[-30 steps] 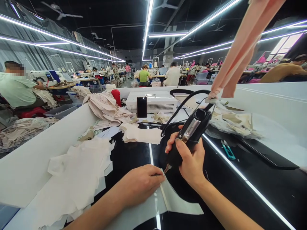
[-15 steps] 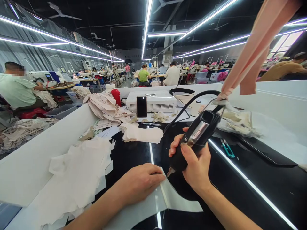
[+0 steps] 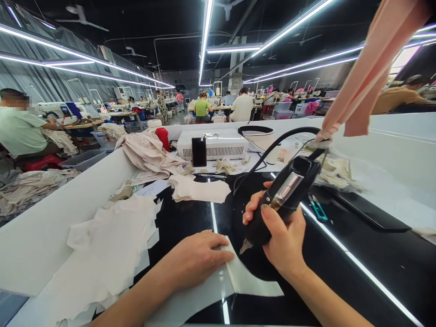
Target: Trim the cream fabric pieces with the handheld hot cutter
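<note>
Clock centred on the left hand (image 3: 200, 254). That hand lies palm down on a pale cloth (image 3: 257, 285), thumb and forefinger slightly parted at its upper end; cannot tell whether they pinch it. Cloth runs from under the palm to 4 o'clock, flat on the shiny black table (image 3: 361, 277).

Right hand (image 3: 284, 234) at 2 o'clock — wrapped firmly round a black tool (image 3: 288, 190), thumb along its near side. Tool tilted, its metal tip (image 3: 245, 246) pointing down at 3 o'clock, just beside the cloth's edge; contact unclear. Pink strip (image 3: 361, 81) knotted by the tool's top end.

Farther out: ragged white cloth pile (image 3: 102, 250) at 9; small cloth stack (image 3: 197, 188) at 12 — phone (image 3: 199, 152) upright beyond; teal snips (image 3: 318, 210) at 2.
</note>
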The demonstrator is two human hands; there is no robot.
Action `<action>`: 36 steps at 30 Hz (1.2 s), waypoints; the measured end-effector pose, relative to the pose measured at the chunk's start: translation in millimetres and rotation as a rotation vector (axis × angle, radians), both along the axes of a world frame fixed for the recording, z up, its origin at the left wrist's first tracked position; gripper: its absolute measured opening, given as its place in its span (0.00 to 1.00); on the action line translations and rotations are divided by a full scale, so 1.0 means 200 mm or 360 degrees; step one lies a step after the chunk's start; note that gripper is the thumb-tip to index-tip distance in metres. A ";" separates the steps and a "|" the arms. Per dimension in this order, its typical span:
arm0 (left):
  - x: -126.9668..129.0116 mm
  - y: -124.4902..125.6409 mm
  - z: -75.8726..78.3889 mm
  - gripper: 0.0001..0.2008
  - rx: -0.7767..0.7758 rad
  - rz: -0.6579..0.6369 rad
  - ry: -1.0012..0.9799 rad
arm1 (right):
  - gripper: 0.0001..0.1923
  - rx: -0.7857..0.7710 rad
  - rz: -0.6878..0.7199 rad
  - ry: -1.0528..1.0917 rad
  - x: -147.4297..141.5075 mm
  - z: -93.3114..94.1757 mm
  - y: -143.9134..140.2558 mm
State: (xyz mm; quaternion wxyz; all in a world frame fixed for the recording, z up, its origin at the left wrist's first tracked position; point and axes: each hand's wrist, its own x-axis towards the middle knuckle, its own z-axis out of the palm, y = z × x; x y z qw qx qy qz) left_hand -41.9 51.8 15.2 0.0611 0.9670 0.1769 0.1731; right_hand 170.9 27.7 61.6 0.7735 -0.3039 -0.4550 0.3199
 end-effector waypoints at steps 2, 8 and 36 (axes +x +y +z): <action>0.00 0.00 0.00 0.12 0.0014 -0.0005 0.0001 | 0.17 -0.0016 0.0005 -0.0001 0.00 0.00 -0.01; -0.01 0.01 0.01 0.13 0.0018 -0.0021 -0.0013 | 0.20 -0.0054 0.0024 0.0001 -0.01 -0.01 -0.02; 0.09 -0.15 -0.02 0.08 -0.0094 -0.0033 -0.0070 | 0.21 -0.0045 -0.0027 -0.0069 0.11 -0.02 -0.26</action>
